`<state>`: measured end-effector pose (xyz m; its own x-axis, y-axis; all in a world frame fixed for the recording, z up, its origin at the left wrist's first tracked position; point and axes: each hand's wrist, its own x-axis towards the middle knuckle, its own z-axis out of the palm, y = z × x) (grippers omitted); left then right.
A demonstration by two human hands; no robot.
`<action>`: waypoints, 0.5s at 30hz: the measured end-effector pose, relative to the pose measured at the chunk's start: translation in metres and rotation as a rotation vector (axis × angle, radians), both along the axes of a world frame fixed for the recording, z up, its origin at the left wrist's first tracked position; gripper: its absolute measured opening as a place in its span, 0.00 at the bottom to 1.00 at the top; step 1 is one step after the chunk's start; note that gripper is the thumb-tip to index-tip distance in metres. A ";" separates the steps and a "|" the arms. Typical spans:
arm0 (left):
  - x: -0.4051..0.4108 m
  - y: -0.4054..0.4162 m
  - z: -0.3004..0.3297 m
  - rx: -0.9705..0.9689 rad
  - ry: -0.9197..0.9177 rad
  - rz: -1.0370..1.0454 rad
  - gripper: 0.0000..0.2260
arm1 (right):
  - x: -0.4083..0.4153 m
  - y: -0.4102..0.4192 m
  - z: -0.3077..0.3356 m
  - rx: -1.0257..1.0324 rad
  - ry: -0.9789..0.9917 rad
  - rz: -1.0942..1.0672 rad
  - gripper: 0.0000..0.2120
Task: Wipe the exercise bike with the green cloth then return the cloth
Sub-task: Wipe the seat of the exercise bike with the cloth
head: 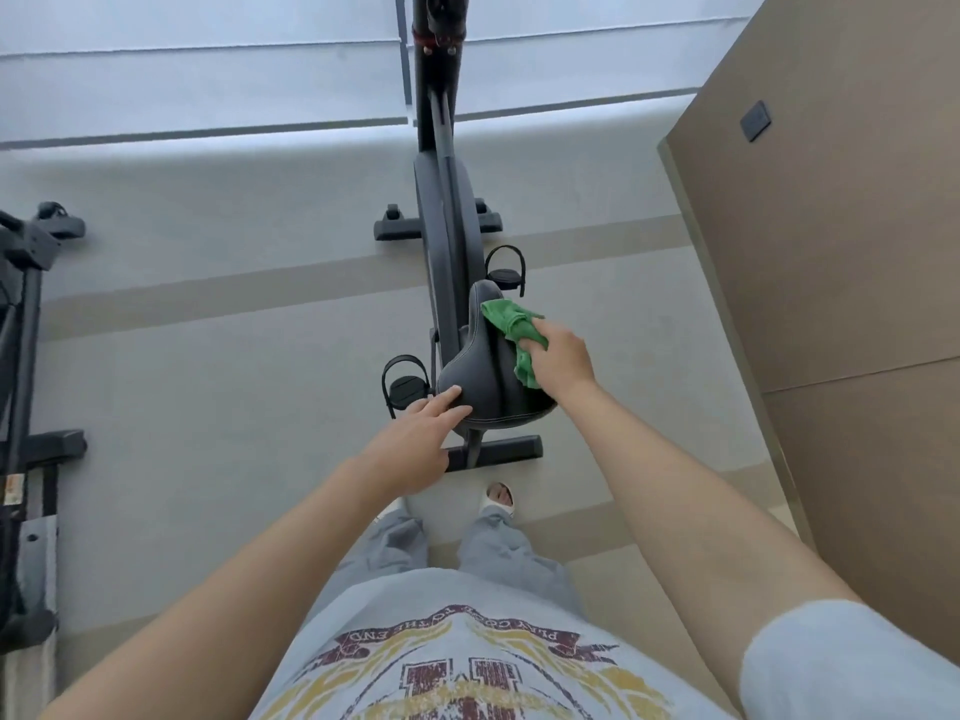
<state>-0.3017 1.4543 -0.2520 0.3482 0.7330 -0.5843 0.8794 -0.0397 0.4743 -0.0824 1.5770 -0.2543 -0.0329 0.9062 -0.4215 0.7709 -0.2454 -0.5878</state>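
Head view: right hand squeezes the green cloth on the bike seat; left hand lies flat, fingers straight, touching the seat.

Cloth on saddle (right side), pedals flanking.

Pale grey floor crossed by beige bands, lit evenly by soft daylight. Along the far side, a light wall with horizontal ledges. At right, a tan panelled wall carrying a dark switch plate. At left edge, part of a second black exercise machine.
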 end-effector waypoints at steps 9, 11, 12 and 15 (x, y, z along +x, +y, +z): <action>0.001 0.014 0.006 -0.056 0.067 -0.052 0.33 | 0.015 -0.067 -0.009 0.201 -0.047 0.109 0.22; 0.001 0.016 0.007 -0.065 0.080 -0.062 0.33 | 0.017 -0.094 -0.016 0.229 -0.055 0.138 0.23; 0.000 0.016 0.007 -0.069 0.087 -0.065 0.33 | 0.016 -0.104 -0.018 0.228 -0.051 0.142 0.23; 0.001 0.013 0.008 -0.090 0.102 -0.075 0.34 | 0.012 -0.104 -0.019 0.219 -0.030 0.116 0.23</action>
<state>-0.3003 1.4675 -0.2441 0.3351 0.6505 -0.6816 0.9195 -0.0682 0.3871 -0.0702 1.4733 -0.2735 -0.1325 0.9669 -0.2180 0.8041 -0.0237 -0.5940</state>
